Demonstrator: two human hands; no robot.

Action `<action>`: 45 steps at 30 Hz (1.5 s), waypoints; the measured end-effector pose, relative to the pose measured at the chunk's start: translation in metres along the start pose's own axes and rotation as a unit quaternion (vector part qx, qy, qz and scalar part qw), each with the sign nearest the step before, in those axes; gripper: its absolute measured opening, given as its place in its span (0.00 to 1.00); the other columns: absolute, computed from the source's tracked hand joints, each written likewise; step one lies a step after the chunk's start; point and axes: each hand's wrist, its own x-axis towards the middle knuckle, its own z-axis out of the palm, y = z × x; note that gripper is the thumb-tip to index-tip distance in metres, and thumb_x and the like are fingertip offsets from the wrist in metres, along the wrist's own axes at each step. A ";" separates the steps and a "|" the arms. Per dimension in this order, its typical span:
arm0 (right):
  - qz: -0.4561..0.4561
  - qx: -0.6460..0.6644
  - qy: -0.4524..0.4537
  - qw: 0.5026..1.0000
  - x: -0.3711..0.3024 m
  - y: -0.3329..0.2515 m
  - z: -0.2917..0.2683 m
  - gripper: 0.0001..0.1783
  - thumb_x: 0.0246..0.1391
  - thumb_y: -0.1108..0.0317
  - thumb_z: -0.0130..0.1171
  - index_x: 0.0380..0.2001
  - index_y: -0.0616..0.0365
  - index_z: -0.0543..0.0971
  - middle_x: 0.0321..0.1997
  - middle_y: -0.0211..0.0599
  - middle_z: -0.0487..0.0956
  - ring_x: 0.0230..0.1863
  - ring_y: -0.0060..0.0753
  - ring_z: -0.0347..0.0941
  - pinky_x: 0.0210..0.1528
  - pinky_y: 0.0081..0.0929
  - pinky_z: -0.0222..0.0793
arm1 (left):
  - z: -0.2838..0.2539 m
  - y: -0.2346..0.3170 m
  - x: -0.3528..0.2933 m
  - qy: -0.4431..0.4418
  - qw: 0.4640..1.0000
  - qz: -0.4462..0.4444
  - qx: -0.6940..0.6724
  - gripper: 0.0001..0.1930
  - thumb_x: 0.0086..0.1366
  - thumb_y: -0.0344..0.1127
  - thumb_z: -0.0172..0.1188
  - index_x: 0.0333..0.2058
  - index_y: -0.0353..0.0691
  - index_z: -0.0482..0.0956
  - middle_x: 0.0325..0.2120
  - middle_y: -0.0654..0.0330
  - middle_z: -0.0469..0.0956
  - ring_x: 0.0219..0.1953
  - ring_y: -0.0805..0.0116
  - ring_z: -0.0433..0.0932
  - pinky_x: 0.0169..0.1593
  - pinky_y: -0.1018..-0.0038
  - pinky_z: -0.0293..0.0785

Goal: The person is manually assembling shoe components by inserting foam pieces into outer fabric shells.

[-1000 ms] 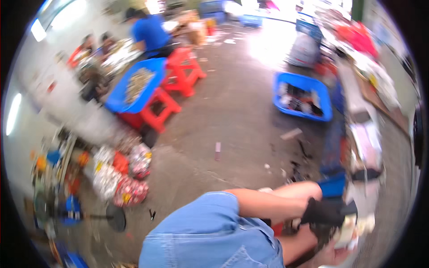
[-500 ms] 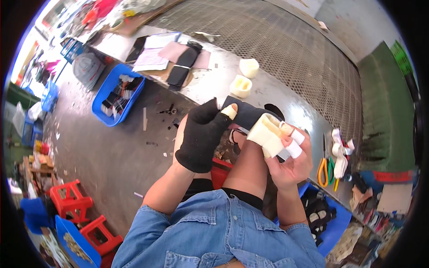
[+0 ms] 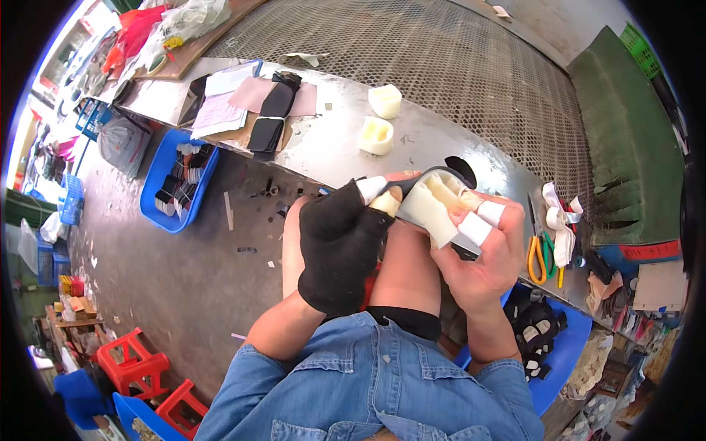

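Note:
My left hand [image 3: 338,246] wears a black fingerless glove, with pale tape around the fingertips. Its thumb and finger are closed on one end of a dark, flexible strip [image 3: 409,187]. My right hand [image 3: 489,253], bare with white tape on its fingers, grips a cream, hollowed block [image 3: 430,213]. The strip runs along the block's far side, partly hidden behind it. A black rounded piece [image 3: 461,169] lies on the metal table just beyond. Two similar cream blocks, one farther back [image 3: 384,101] and one nearer [image 3: 376,136], rest on the table.
A stack of dark strips [image 3: 273,117] lies by papers on the metal table [image 3: 327,158]. Orange-handled scissors [image 3: 537,261] are at the right. A blue bin [image 3: 151,195] stands on the floor at left, another blue bin [image 3: 566,353] at right. Red stools [image 3: 132,361] stand lower left.
The dark strip, stretched out between my hands before, now bends against the far side of the cream block. My hands have come closer together, and the view has shifted.

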 end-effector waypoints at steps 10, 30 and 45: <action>0.165 0.210 0.018 0.963 -0.007 0.010 0.016 0.26 0.30 0.78 0.70 0.40 0.62 0.77 0.37 0.38 0.75 0.38 0.35 0.74 0.41 0.26 0.70 | -0.016 -0.008 0.019 -0.004 1.000 -0.003 0.021 0.12 0.66 0.28 0.57 0.47 0.35 0.79 0.37 0.59 0.83 0.38 0.72 0.81 0.44 0.78 0.75; 0.112 0.110 0.020 0.987 -0.013 0.009 0.020 0.28 0.21 0.78 0.67 0.37 0.61 0.78 0.34 0.38 0.73 0.34 0.39 0.72 0.37 0.27 0.69 | -0.010 -0.030 0.018 0.013 0.982 0.185 0.026 0.13 0.55 0.19 0.62 0.40 0.36 0.77 0.34 0.60 0.79 0.39 0.74 0.76 0.39 0.78 0.73; 0.136 0.067 -0.002 0.989 -0.012 0.000 0.022 0.25 0.24 0.76 0.71 0.34 0.59 0.77 0.34 0.38 0.74 0.33 0.40 0.72 0.36 0.30 0.70 | -0.013 -0.019 0.026 -0.059 0.868 0.403 0.284 0.13 0.41 0.23 0.67 0.30 0.37 0.79 0.35 0.61 0.79 0.47 0.51 0.77 0.43 0.64 0.75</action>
